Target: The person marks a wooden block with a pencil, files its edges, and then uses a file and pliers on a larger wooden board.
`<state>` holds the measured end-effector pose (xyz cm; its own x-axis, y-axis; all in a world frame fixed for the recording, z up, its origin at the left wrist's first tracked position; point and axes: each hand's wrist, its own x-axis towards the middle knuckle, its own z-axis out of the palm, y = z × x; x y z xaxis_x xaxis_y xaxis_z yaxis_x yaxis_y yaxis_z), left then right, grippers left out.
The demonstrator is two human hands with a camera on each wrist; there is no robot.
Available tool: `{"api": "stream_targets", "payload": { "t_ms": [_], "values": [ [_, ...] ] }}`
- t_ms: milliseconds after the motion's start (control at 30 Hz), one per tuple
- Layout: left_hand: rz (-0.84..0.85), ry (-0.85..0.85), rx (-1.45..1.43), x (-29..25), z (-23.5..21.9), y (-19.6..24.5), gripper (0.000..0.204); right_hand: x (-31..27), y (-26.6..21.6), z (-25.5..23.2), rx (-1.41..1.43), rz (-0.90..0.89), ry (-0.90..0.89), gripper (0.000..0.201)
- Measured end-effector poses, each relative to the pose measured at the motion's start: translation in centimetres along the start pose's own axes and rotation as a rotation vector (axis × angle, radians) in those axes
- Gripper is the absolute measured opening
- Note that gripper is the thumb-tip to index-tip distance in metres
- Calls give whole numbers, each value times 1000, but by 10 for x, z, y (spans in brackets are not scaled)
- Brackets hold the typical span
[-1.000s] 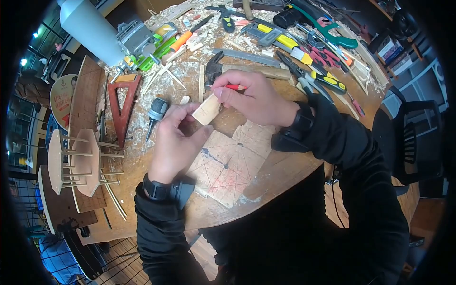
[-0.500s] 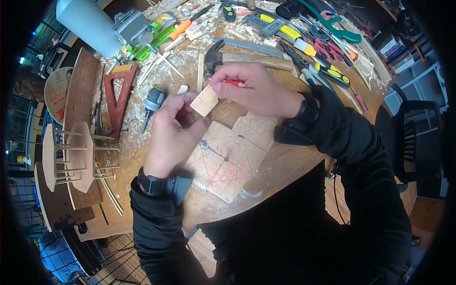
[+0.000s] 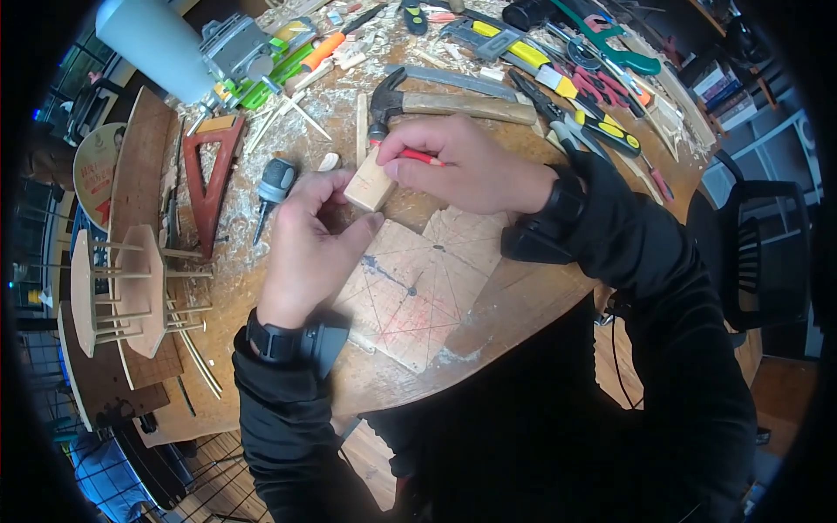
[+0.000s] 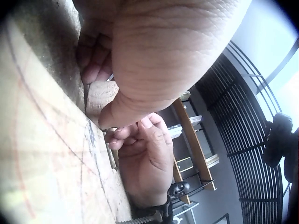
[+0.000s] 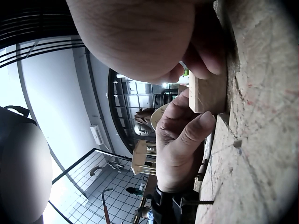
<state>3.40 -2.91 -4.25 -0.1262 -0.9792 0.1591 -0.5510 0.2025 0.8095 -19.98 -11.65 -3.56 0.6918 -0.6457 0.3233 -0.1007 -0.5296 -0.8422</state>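
Observation:
A small pale wooden block [image 3: 366, 188] with faint marks on its face is held over the bench, just beyond a wooden board [image 3: 405, 318] covered in ruled lines. My left hand [image 3: 305, 248] grips the block's near left side between thumb and fingers. In the left wrist view, the left thumb covers part of the block [image 4: 100, 95]. My right hand [image 3: 466, 166] pinches a red pencil [image 3: 423, 157], its fingertips right at the block's far right edge. From the right wrist view, the left thumb lies against the block's end [image 5: 210, 95]; the pencil is hidden there.
A claw hammer [image 3: 466, 106] lies just beyond the hands. Left of them are a screwdriver [image 3: 273, 185], a red triangular square [image 3: 209, 183] and a wooden model with pegs [image 3: 144, 288]. Wood shavings, a green hand saw [image 3: 610, 48] and pliers [image 3: 545, 100] crowd the far side.
The block has tilted, so more of its near edge face shows. Both hands have shifted slightly with it, keeping their holds on block and pencil. The head view has moved a little.

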Motion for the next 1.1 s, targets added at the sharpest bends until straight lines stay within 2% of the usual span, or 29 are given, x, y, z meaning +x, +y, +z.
{"api": "stream_targets", "payload": {
  "t_ms": [200,367,433,633,767,833,1100],
  "values": [
    [-17,72,-129,0,7,2,46,1,5,-1,-73,-40,-23,20],
    [-22,47,-103,0,3,5,46,0,4,0,-89,-32,-37,20],
    [65,49,-34,1,2,3,46,0,4,0,-85,-26,-50,19],
    [12,39,21,-1,-1,12,45,0,5,0,-82,4,-66,20],
    [51,42,9,0,0,10,46,0,2,-1,-116,11,-80,19],
    [55,37,13,0,-1,12,46,0,6,1,-101,-49,-55,19],
    [23,23,-23,1,0,9,48,0,6,0,-118,-63,-48,20]
  ]
}}
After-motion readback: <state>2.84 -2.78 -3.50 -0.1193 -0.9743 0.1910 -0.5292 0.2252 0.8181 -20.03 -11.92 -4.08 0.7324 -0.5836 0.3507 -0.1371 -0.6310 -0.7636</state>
